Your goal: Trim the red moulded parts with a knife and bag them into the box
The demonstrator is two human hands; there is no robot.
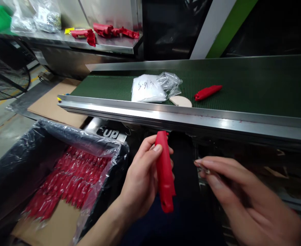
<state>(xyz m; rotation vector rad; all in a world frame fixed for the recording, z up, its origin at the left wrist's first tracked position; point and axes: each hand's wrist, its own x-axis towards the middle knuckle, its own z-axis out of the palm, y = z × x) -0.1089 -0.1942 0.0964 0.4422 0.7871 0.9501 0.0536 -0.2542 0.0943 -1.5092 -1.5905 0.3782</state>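
My left hand point(144, 174) is closed round a long red plastic part point(164, 171), which stands nearly upright with a small hole at its lower end. To the right, and apart from that part, my right hand point(243, 194) pinches a small shiny piece point(204, 168) between thumb and fingertips. That piece is blurred and too small to name. A similar red part point(208, 92) lies on the green conveyor belt point(255, 85) beyond my hands.
A white plastic bag with handwriting point(147, 88) and a pale disc point(181, 101) lie on the belt behind its metal rail point(186, 118). At left stands a lined bin point(45, 126) with many wrapped red parts point(73, 174). More red pieces point(103, 30) sit on a metal shelf.
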